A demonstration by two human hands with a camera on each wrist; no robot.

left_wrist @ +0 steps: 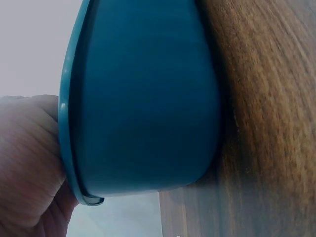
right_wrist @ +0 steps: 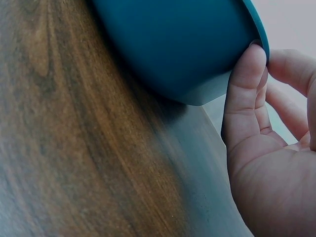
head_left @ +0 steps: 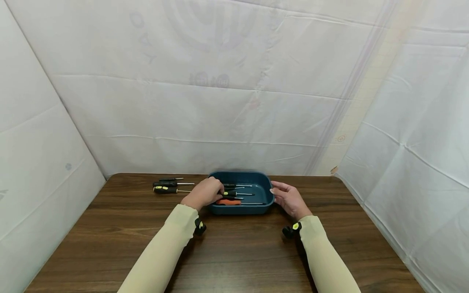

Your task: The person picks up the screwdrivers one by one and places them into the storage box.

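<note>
A dark blue tray (head_left: 264,203) stands on the brown wooden table (head_left: 234,252) and holds several screwdrivers, one with an orange handle (head_left: 228,202). My left hand (head_left: 205,192) curls over the tray's left rim, with its fingers inside near the black handles (head_left: 230,186). In the left wrist view the palm (left_wrist: 29,163) lies against the tray's rim (left_wrist: 66,148). My right hand (head_left: 289,197) is at the tray's right end. Its thumb (right_wrist: 244,84) presses the tray's wall (right_wrist: 173,44) under the rim, with the fingers above it.
Three black screwdrivers with yellow marks (head_left: 166,185) lie on the table just left of the tray. White sheeting (head_left: 220,101) encloses the table at the back and on both sides. Bare wood stretches from the tray to the front edge.
</note>
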